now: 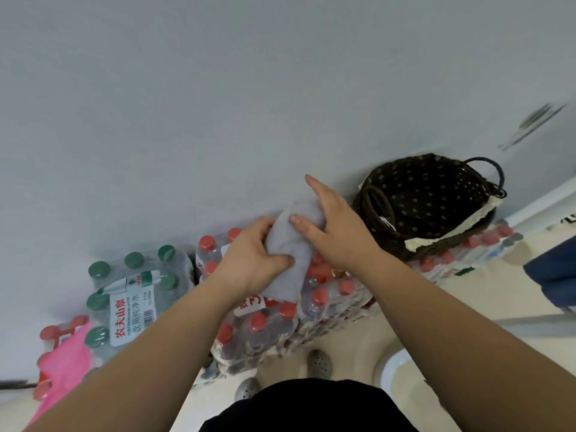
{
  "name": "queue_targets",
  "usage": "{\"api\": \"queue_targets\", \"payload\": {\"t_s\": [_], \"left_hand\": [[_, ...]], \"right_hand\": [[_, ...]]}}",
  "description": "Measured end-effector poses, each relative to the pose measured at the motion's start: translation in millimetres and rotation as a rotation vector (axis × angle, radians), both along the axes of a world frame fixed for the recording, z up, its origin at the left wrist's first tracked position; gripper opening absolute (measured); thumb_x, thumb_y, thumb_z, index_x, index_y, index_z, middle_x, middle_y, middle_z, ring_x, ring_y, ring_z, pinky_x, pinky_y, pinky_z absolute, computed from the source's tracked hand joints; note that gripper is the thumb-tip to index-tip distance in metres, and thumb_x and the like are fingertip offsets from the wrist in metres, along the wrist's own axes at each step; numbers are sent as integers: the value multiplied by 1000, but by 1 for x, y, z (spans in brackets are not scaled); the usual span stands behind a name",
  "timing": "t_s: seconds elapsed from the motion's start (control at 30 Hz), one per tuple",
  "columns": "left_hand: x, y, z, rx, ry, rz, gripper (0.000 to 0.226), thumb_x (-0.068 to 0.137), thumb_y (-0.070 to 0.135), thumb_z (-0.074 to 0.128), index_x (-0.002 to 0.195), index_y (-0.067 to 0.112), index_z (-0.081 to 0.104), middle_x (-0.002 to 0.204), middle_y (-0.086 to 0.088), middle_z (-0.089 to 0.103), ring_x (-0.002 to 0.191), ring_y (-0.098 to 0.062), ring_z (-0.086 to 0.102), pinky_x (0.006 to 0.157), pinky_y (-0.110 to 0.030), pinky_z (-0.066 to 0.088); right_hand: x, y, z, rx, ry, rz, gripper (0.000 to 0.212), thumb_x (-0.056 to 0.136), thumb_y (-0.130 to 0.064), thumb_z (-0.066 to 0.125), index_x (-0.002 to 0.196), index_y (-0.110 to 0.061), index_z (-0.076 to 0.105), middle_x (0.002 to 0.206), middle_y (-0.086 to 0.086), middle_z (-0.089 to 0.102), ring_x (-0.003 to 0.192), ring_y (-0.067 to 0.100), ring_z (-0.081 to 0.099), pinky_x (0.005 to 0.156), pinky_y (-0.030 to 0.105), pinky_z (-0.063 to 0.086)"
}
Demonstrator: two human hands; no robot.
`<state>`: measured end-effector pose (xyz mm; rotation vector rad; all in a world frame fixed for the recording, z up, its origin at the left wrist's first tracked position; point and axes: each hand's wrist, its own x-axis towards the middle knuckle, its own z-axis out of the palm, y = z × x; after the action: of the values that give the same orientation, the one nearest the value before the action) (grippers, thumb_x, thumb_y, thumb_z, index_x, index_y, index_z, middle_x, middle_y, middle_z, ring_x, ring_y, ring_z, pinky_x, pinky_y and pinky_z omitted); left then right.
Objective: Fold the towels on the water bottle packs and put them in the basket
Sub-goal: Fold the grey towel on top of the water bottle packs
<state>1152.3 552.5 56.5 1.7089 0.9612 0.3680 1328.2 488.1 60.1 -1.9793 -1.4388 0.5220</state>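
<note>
Nearest me, under my forearms, sits the red-capped bottle pack (265,332). The pink towel (65,360) is draped over more packs at the far left, well apart from the work. Just above the red-capped pack I hold the grey towel (291,263), folded to a narrow strip whose long axis runs from near-left to far-right — roughly toward the basket. My left hand (249,260) grips the strip's middle, fingers curled round it and thumb on top. My right hand (333,226) lies on the far end, fingers straight and thumb pressed on the cloth; I can't tell from this angle whether it pinches anything underneath. The basket (383,219) stands just beyond to the right, on more red-capped packs, its mouth tilted toward me — the right hand is the nearer one. I judge that only the basket's near handle stands in the way. The green-capped pack (131,294) lies left, off the path.
</note>
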Motion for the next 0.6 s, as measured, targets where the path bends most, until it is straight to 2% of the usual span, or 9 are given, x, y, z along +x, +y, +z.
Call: {"api": "queue_targets", "payload": {"t_s": [0.1,0.17,0.27,0.3,0.37,0.4,0.47,0.53,0.6], "left_hand": [[22,-10,18,-116,-193,36,68,79,14,75,133,41,43,114,7,65,91,-4,69,75,-26,60],[42,-18,30,-175,-312,38,79,82,12,75,139,49,36,119,5,65,98,-10,70,79,-35,61],[82,-31,45,-161,-411,63,80,84,11,75,142,48,33,124,4,64,102,-13,70,79,-37,61],[98,-35,48,-151,-433,72,80,85,11,75,143,46,33,125,4,64,103,-13,70,79,-37,61],[129,-43,51,-120,-451,88,81,84,15,77,144,45,32,128,5,62,106,-11,68,81,-37,61],[145,-47,51,-91,-439,95,81,83,18,78,145,45,32,130,7,60,108,-9,67,82,-35,60],[172,-52,50,-2,-377,106,80,83,26,78,146,44,32,130,10,58,107,-4,65,84,-31,59],[195,-52,45,171,-233,113,72,84,34,75,144,42,37,127,12,56,105,-3,61,86,-29,55],[208,-47,34,388,-36,109,64,84,41,72,140,40,42,127,12,54,114,-8,53,95,-32,48]], "right_hand": [[12,-9,14,94,320,-156,89,82,-66,63,154,-42,15,146,-10,45,130,5,47,108,31,42],[20,-14,20,144,519,-228,88,82,-67,62,153,-47,15,142,-11,52,122,3,56,103,32,49],[43,-19,31,176,585,-294,78,84,-70,56,151,-45,24,136,-10,58,115,8,62,98,36,53],[54,-21,35,200,585,-299,74,86,-69,54,150,-45,27,135,-10,58,115,7,62,97,34,53],[79,-24,43,262,550,-299,65,94,-58,52,152,-41,27,130,-15,57,112,1,60,92,21,51],[93,-27,47,285,526,-300,62,98,-52,51,152,-38,26,128,-16,56,111,-1,59,90,18,49],[123,-31,47,315,483,-303,55,101,-45,49,151,-35,29,128,-13,56,113,0,58,93,23,50],[156,-33,40,304,442,-301,50,102,-42,48,149,-32,32,133,-7,57,116,8,58,99,31,50],[193,-32,27,234,393,-274,50,103,-40,45,150,-31,31,141,-3,53,122,11,55,104,34,46]]}}
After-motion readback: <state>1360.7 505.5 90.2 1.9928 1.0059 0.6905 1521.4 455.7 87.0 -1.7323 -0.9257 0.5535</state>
